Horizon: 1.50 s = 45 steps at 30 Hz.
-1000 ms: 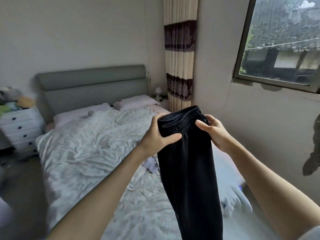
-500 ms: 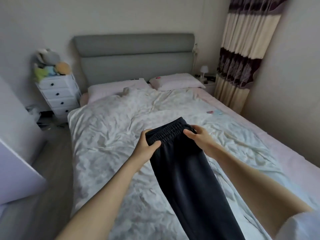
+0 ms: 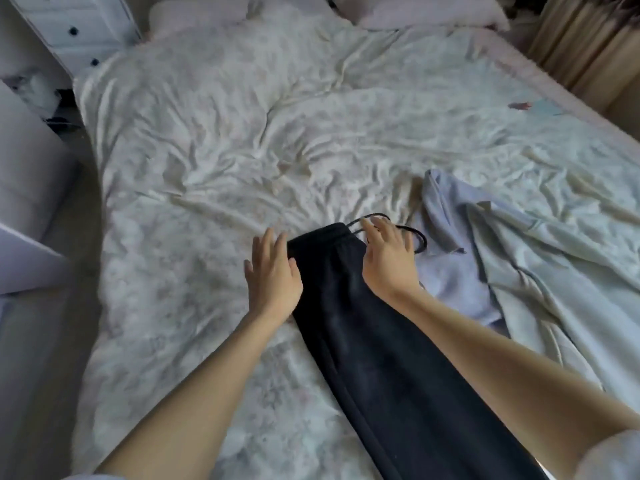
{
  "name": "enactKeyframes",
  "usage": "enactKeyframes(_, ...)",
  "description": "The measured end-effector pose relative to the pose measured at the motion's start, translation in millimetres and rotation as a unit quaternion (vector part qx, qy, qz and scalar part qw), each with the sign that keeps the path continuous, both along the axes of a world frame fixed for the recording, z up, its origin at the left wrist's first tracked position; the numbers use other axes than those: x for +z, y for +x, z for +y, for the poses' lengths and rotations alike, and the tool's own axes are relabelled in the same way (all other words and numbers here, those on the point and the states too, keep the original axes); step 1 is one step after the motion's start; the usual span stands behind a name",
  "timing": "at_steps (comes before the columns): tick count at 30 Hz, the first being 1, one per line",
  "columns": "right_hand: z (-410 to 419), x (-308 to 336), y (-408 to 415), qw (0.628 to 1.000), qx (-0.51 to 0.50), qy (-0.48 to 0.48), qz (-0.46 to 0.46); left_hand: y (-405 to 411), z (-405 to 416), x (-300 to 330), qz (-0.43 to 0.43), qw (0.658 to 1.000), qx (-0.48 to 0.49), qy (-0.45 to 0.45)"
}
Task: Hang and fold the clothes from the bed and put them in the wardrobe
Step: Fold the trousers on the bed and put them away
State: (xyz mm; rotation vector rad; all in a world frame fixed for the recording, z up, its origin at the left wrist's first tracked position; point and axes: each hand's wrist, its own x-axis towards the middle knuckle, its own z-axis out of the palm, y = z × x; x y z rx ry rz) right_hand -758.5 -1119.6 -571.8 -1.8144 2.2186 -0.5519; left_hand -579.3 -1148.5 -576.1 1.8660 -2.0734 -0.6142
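the long black soft-knit trousers (image 3: 374, 341) lie lengthwise on the crumpled white floral duvet (image 3: 207, 168) of the bed, waistband away from us, legs stacked and running off the bottom edge of the view. our left hand (image 3: 272, 271) lies flat, fingers straight and spread, at the waistband's left corner; our right hand (image 3: 388, 258) rests at the right corner, fingers relaxed and extended, neither one gripping cloth. risk 1: the thin black drawstring (image 3: 410, 233) loops out loose past the right fingers and may get trapped in a fold, leaving a lump. risk 2: the wrinkled duvet gives an uneven base, so creases may set in. risk 3: the pale lilac garment (image 3: 446, 271) lies just beside the trousers and may get caught up when we fold.
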Motion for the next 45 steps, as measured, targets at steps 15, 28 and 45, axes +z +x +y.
enactKeyframes(15, 281.5, -99.8, 20.9, 0.962, -0.169, 0.194, 0.087, -35.6, 191.0, -83.3, -0.234, 0.897, -0.374, 0.017)
enactKeyframes(28, 482.8, -87.2, 33.9, 0.734, -0.550, 0.311, -0.250, -42.5, 359.3, -67.8, -0.236, 0.749, -0.612, 0.091)
enactKeyframes(45, 401.3, -124.1, -42.0, 0.941, -0.285, 0.180, 0.038, -155.7, 245.0, -98.1, -0.266, 0.830, -0.488, -0.041)
